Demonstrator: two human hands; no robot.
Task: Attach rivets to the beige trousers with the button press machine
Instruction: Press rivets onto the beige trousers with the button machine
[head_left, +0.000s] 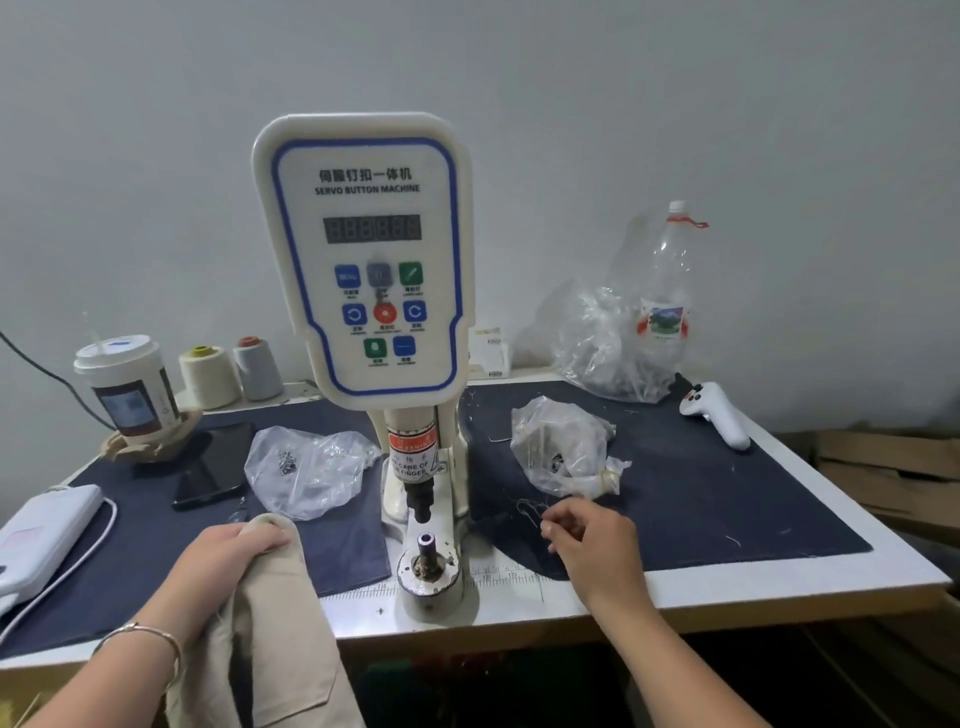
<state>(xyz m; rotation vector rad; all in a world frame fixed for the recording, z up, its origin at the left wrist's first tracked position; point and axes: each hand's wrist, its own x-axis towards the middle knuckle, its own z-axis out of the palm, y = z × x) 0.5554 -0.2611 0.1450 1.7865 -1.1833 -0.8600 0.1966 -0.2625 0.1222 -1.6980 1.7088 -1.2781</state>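
- The button press machine stood upright at the middle of the surface, its lower die a short post rising from the round base at the near edge, directly under the punch.
- The beige trousers lay to the left of the lower die, draped over the near edge of the surface and hanging down toward the person; their long axis ran from the machine's base back toward the body.
- The left hand gripped the top fold of the trousers, fingers curled over the cloth, just left of the lower die and close to it but not touching it.
- The right hand hovered to the right of the lower die, fingers loosely curled with the tips drawn together; whether they pinched a rivet could not be told.
- A clear bag lay beyond the right hand, right of the machine's column, near the fingertips; a second clear bag with small metal parts lay left of the column, beyond the left hand.
- In my judgement the coming move turned on the cloth travelling rightward onto the lower die: the left hand was the nearer carrier, and the right hand was the one placed to load the die from the other side.
- No cloth lay between punch and die yet, so I judged no rivet was ready to press.
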